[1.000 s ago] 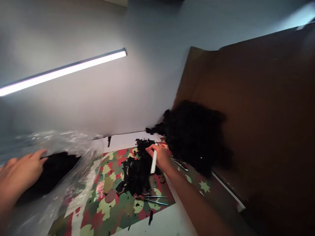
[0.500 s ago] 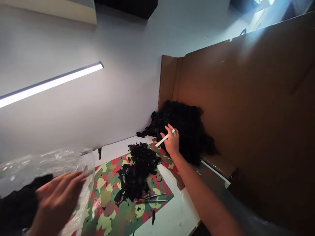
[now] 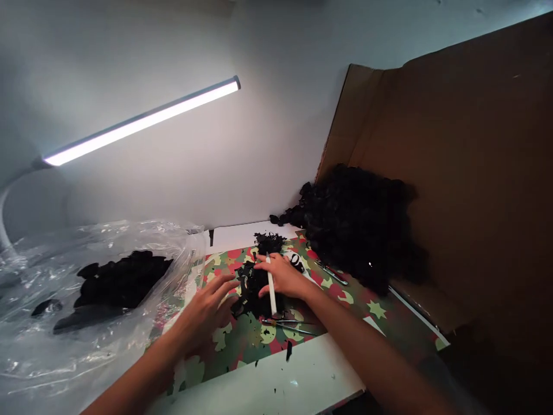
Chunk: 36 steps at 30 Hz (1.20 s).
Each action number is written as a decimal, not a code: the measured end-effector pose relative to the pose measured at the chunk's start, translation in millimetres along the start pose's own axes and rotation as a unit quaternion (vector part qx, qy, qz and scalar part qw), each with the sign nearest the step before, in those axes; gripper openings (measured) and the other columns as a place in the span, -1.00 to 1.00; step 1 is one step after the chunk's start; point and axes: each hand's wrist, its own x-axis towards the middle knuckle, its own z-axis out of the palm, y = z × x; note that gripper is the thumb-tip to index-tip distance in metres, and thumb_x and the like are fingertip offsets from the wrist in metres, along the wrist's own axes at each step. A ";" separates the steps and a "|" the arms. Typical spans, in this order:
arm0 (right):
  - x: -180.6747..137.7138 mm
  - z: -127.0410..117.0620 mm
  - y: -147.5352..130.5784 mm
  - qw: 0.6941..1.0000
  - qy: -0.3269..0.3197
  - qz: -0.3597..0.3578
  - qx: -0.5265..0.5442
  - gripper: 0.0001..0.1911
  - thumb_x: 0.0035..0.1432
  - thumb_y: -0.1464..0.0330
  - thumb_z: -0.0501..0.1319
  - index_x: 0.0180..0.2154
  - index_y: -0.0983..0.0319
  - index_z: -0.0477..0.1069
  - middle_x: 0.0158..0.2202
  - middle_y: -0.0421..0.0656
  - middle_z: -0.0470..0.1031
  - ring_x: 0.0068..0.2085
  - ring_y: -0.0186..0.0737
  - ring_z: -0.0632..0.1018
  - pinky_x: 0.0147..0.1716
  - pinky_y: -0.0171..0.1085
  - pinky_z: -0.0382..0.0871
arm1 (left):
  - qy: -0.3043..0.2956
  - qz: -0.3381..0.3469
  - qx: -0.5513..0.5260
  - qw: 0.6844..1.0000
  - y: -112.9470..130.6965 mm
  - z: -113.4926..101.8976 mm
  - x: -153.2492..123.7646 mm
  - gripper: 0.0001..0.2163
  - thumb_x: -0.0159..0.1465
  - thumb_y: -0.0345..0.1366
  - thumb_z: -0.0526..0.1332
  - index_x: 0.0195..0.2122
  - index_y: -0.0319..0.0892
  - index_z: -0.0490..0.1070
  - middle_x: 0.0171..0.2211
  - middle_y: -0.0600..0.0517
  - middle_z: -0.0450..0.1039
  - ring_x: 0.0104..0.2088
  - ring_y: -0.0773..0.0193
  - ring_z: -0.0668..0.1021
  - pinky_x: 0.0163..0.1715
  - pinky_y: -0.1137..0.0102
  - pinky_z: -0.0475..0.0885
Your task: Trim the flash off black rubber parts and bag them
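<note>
My right hand (image 3: 283,275) lies over a small heap of black scraps (image 3: 254,282) on a camouflage-patterned mat (image 3: 242,340), with a white pen-like tool (image 3: 271,286) gripped between its fingers. My left hand (image 3: 207,308) reaches in from the left with fingers stretched out, its tips touching the left edge of the same heap. It holds nothing. A thin metal tool (image 3: 287,327) rests on the mat just in front of the heap.
A clear plastic bag (image 3: 86,305) with black pieces inside lies at the left. A large mound of black material (image 3: 358,225) leans against a brown cardboard wall (image 3: 453,173) at the right. A lit lamp bar (image 3: 142,120) hangs overhead. Another metal tool (image 3: 330,272) lies beside the mound.
My right hand came back from the big black mound to the small heap. My left hand left the plastic bag and moved right to the heap.
</note>
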 end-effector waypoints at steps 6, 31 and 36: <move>2.9 5.5 -13.3 0.999 0.026 0.026 0.037 -0.73 0.10 0.51 0.36 -0.14 0.15 0.64 -0.16 -0.12 0.69 -0.14 -0.10 0.65 -0.08 -0.18 0.49 | -0.063 -0.147 -0.066 0.985 12.1 66.2 0.3 -0.30 0.34 -0.24 0.18 0.46 -0.08 -0.07 0.47 -0.20 0.02 0.43 -0.08 0.18 0.35 -0.06 0.22; 37.7 -23.2 46.6 0.987 0.066 0.146 -0.031 -0.71 0.37 0.25 0.25 0.03 0.27 0.47 0.02 -0.04 0.54 0.00 -0.08 0.58 0.02 0.02 0.48 | -0.130 -0.147 -0.228 0.954 -28.7 80.0 126.4 -0.09 -0.04 -0.15 0.50 0.36 -0.11 0.23 0.33 -0.22 0.31 0.32 -0.28 0.34 0.28 -0.04 0.27; 34.7 -53.6 52.5 0.994 0.042 0.093 -0.033 -0.65 0.27 0.23 0.34 0.04 0.24 0.51 -0.08 -0.08 0.62 -0.12 -0.14 0.64 -0.07 -0.11 0.53 | -0.065 -0.122 -0.155 0.978 -10.6 115.5 126.7 -0.41 0.28 -0.23 0.24 0.32 -0.19 0.17 0.43 -0.30 0.05 0.46 -0.22 0.01 0.37 -0.17 0.01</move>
